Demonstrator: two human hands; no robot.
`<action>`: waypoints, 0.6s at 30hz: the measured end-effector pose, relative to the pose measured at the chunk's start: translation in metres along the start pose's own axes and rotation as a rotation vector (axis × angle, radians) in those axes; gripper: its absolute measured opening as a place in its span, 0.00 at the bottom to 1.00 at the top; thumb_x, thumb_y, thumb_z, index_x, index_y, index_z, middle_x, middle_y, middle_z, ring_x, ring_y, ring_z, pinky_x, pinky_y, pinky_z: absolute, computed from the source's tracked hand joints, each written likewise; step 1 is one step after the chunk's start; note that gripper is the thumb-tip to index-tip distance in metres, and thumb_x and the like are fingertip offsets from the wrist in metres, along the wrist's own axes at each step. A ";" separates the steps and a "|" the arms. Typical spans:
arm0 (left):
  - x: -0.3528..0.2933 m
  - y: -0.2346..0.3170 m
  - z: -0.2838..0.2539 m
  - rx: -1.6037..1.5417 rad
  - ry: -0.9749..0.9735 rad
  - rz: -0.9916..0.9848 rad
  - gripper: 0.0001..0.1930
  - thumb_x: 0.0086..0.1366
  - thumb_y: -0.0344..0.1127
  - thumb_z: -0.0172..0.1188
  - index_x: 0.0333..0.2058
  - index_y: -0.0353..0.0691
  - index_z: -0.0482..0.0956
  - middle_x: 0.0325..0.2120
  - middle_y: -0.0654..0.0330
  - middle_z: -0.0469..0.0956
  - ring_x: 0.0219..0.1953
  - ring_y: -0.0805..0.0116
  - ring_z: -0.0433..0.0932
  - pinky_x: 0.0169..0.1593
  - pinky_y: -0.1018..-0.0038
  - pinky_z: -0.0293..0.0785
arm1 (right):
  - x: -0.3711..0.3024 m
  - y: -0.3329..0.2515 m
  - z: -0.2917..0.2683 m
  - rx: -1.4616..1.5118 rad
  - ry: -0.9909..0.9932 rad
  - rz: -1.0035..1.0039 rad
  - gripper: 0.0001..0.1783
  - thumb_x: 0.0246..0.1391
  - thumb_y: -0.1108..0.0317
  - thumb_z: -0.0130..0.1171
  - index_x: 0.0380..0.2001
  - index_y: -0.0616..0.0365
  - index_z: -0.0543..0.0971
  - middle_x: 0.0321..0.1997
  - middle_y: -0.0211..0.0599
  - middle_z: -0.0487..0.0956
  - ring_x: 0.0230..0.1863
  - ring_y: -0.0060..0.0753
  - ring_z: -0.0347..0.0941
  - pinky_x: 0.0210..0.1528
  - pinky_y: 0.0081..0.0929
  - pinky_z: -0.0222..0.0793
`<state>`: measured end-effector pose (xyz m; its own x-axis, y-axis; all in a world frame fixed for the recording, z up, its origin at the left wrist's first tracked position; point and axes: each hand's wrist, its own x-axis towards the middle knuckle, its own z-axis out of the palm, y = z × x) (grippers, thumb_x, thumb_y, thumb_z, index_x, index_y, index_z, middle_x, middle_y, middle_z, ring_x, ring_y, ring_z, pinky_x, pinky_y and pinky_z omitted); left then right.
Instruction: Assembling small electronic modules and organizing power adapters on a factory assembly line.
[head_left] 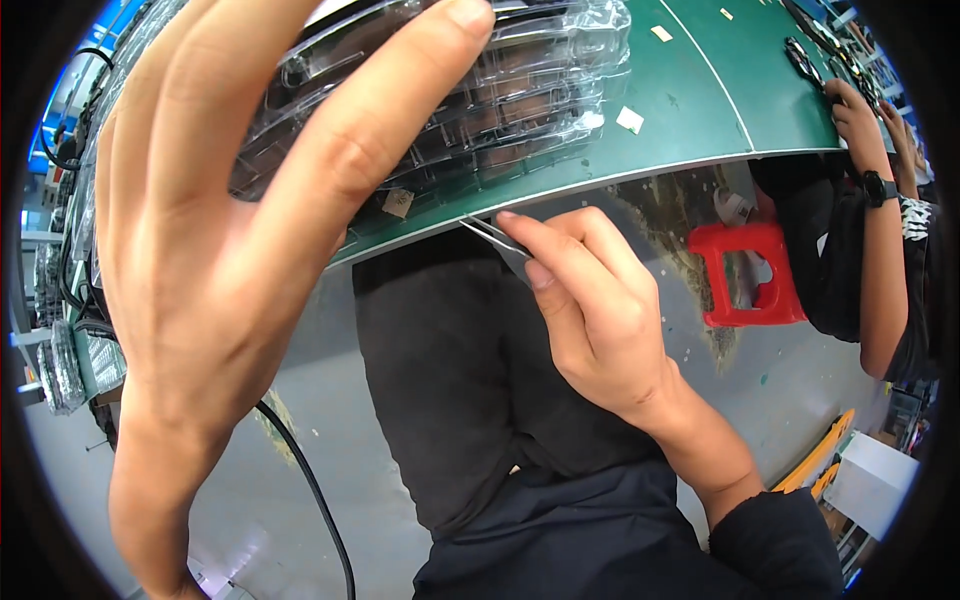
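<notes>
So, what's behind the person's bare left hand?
Behind the left hand, a stack of clear plastic trays partly shows on a green tabletop; whatever the hand covers can't be seen.

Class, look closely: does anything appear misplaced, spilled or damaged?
Pale scraps lie scattered on the green table, looking like litter; by the red stool, the grey floor has blotchy, worn-looking patches.

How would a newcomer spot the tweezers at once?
Find the green table and follow its pale front edge to mid-picture. The person's right hand is just below that edge, with the tweezers pinched between thumb and forefinger, pointing up and left. They're two slim silvery prongs, tips slightly apart, unlike the bulky clear plastic trays above.
</notes>
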<state>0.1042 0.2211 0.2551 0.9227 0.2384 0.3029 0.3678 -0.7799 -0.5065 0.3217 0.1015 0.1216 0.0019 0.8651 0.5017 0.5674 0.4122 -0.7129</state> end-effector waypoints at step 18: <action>-0.009 0.003 -0.006 0.023 -0.095 -0.106 0.49 0.37 0.17 0.76 0.63 0.56 0.79 0.68 0.54 0.69 0.68 0.52 0.70 0.68 0.59 0.74 | 0.005 -0.007 0.005 0.046 0.043 -0.007 0.19 0.54 0.85 0.64 0.50 0.67 0.81 0.38 0.42 0.76 0.33 0.43 0.79 0.33 0.37 0.75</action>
<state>0.0967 0.2135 0.2555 0.8848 0.3737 0.2784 0.4655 -0.7342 -0.4941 0.3134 0.1040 0.1269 0.0338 0.8494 0.5266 0.5287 0.4319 -0.7307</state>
